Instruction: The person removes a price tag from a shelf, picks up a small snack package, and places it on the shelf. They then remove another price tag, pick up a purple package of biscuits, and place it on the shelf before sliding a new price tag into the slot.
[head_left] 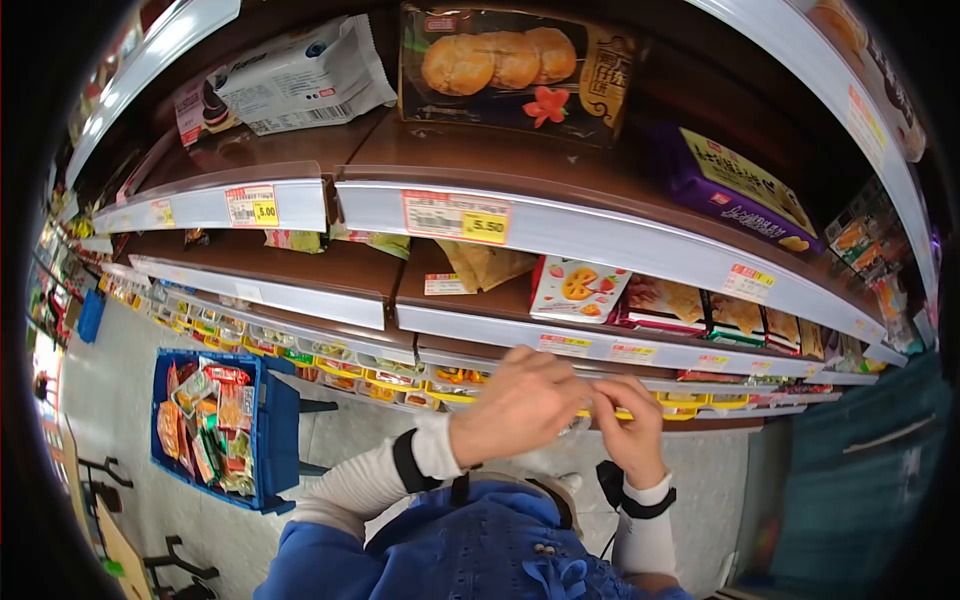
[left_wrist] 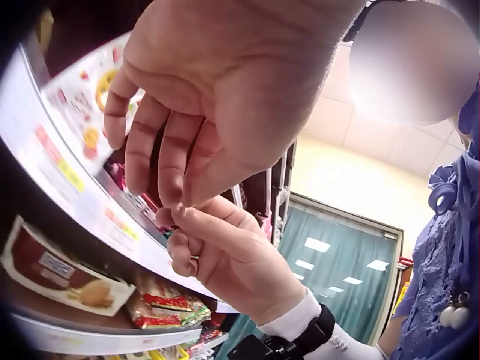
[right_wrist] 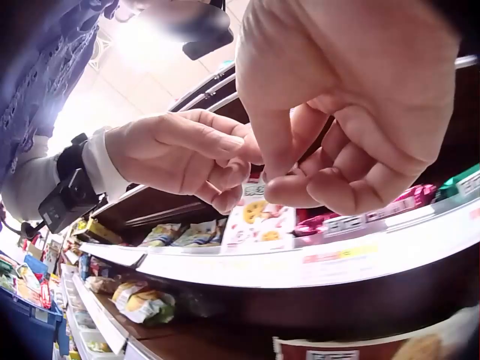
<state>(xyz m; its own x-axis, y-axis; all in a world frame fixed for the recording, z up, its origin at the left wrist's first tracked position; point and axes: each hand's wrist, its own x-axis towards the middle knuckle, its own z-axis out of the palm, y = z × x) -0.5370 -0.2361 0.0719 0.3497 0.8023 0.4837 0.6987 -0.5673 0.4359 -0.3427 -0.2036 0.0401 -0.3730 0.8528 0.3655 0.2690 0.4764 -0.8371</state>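
Store shelves [head_left: 600, 232] stand ahead of the left grip [head_left: 525, 405] and right grip [head_left: 635, 430], both raised, bent fingers meeting at the tips; whether they pinch anything, I cannot tell. Beyond them, shelved, sits a white patterned box [head_left: 580, 290].

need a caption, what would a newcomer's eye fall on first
Probably the bare left hand and bare right hand, fingertips close together, below centre in the head view. Next, the blue plastic crate heaped with red and green packets, lower left. Then the large dark rectangular pastry-printed package, on the brown upper shelf.
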